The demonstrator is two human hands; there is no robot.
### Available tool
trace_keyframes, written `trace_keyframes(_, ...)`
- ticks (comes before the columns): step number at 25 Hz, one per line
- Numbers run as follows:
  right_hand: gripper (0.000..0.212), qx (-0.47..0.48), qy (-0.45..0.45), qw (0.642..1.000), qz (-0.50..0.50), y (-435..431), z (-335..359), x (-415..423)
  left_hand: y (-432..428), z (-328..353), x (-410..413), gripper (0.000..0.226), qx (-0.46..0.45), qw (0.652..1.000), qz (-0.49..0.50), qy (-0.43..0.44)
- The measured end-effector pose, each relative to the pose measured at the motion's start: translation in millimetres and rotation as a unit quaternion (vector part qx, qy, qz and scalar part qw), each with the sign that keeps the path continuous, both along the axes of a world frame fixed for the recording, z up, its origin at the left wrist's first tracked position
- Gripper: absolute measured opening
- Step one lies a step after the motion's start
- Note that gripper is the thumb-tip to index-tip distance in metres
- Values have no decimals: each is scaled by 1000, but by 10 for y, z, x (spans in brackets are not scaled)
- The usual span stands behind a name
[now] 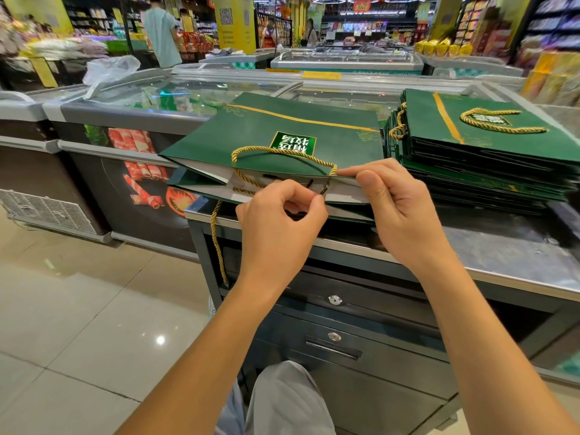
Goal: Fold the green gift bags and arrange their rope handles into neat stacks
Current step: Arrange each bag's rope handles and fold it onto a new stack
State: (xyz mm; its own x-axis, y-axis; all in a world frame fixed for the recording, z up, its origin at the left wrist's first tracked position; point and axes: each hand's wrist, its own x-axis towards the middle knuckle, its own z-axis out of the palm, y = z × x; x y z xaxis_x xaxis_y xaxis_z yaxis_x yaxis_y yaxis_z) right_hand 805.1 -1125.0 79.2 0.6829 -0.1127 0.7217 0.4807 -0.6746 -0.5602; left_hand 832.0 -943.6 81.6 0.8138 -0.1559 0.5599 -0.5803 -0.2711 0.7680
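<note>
At the counter [502,255] edge, pinching a dark cord tip [323,190] between thumb and forefinger of the left hand [282,211], right at the open mouth of the bag [282,127]. Gripping the bag's top lip with the right hand [398,208], thumb above, fingers curled under. Keeping the bag flat on the counter, overhanging the left corner, mouth toward the body, label upward.

Judging the step as handle work: seemingly threading or tucking the cord end inside the lip, the folding of this bag already looking done. Probably needing next a steady lip under the right hand while feeding the tip through or laying the cord flat, then sliding the bag onto the stack [489,152] just beside it on the right.

Counting outward: two hands, both occupied; one bag in work; one gold loop [282,152] lying on its face; one loose cord [216,246] dangling from under the bag past the counter edge; one stack, its bags too tightly packed to number, carrying one top loop [502,120] and several side loops [398,124] bunching at its left. Seeing two round locks [334,299] on the drawers [345,350] below, and glass-topped freezers [125,114] beyond.
</note>
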Motion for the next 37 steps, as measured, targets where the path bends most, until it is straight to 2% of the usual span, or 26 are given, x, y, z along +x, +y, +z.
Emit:
trace_keyframes(4,28,13,-4,1000,2,-12,14,-9,165,-67,-44,14,52,995,-79,-38)
trace_keyframes(8,28,16,-12,1000,2,-7,12,-12,340,-140,1,10,52,988,-130,-68)
trace_keyframes(11,26,22,-10,1000,8,-8,16,-25,442,-178,22,19,59,993,-101,-16)
trace_keyframes(12,25,25,-7,1000,10,-6,15,-28,464,-162,30,24,41,995,-90,29)
trace_keyframes(14,24,26,-2,1000,12,3,17,-39,503,-84,111,41,-78,983,-84,141)
trace_keyframes(16,22,29,0,1000,11,23,20,-51,541,44,254,52,-239,936,-75,247)
trace_keyframes(17,21,29,-1,1000,6,32,21,-57,562,101,330,53,-279,920,-64,269)
trace_keyframes(19,19,23,-10,1000,-10,55,27,-62,569,168,455,50,-280,920,-40,271)
trace_keyframes(23,14,22,-10,999,-34,87,32,-88,519,120,543,24,-262,936,-12,236)
trace_keyframes(25,10,31,10,998,-56,110,91,-100,520,91,529,22,-257,939,-5,227)
trace_keyframes(28,23,-66,-1,992,-112,228,300,-66,523,94,532,27,-225,949,-15,219)
trace_keyframes(32,35,-283,63,954,-70,646,654,136,541,103,581,32,-184,959,-23,212)
trace_keyframes(35,34,-330,137,933,-36,889,838,397,554,96,603,34,-177,960,-22,217)
trace_keyframes(37,26,-353,185,917,-35,964,864,562,566,72,629,33,-172,961,-22,217)
